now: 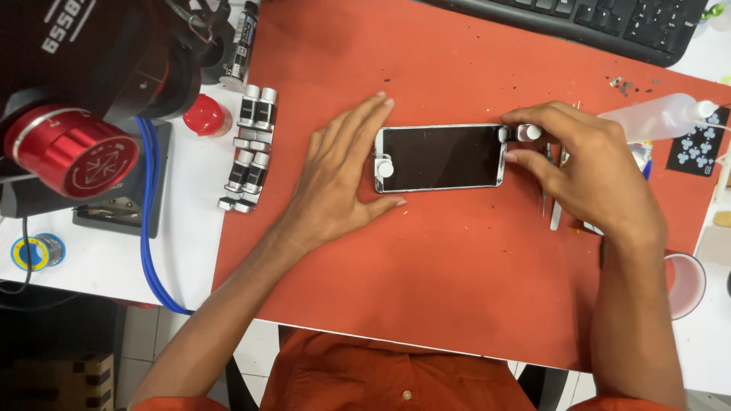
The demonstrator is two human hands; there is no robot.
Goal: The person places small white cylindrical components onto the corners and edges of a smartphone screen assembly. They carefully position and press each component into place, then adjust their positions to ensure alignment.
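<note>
A smartphone (pixel 442 157) with a dark screen and silver frame lies flat on an orange-red mat (pixel 426 281). A small white-topped clamp (pixel 384 167) is fixed on the phone's left edge. My left hand (pixel 343 171) lies flat on the mat with spread fingers, cupping the phone's left end. My right hand (pixel 582 164) pinches a second small metal clamp (pixel 524 132) at the phone's upper right corner.
Several spare metal clamps (pixel 250 148) lie at the mat's left edge beside a red cap (pixel 205 116). A microscope head with a red ring (pixel 72 152) and a blue cable (pixel 148 221) fill the left. Black keyboard (pixel 609 19) behind, squeeze bottle (pixel 659 116), tweezers (pixel 554 205) and cup (pixel 685 283) on the right.
</note>
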